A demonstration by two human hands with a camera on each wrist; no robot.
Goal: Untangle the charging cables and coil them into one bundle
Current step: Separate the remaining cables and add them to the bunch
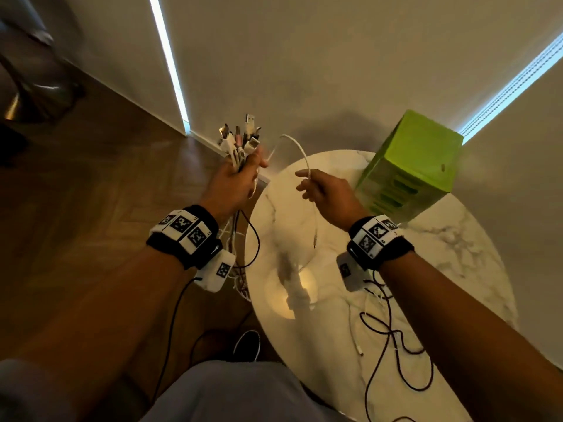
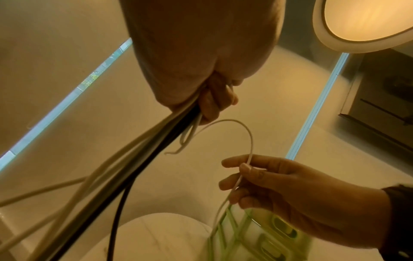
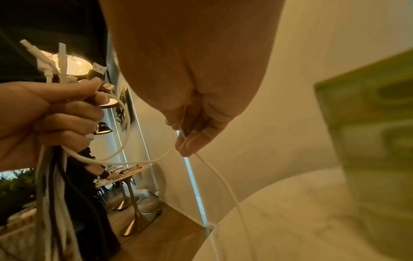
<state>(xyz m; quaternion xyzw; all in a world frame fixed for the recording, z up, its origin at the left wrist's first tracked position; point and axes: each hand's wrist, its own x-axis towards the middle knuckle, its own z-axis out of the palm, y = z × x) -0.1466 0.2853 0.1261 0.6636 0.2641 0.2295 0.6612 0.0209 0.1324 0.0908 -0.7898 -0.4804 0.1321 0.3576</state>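
My left hand (image 1: 236, 181) is raised left of the round marble table (image 1: 451, 269) and grips a bunch of charging cables (image 1: 240, 141), white and black, with their plugs sticking up above the fist. Their lengths hang down below the hand (image 2: 125, 159). One white cable (image 1: 300, 150) arches from that fist to my right hand (image 1: 320, 190), which pinches it between thumb and fingers (image 2: 245, 169) above the table. Below the right hand the cable drops toward the tabletop (image 3: 225, 187). The left hand with the bunch also shows in the right wrist view (image 3: 55, 113).
A lime-green slotted box (image 1: 414, 166) stands at the table's far right, close to my right hand. Loose black and white cables (image 1: 393, 339) lie on the table's near right part. Wooden floor and a white wall surround the table; a person's shoe (image 1: 248, 345) is below.
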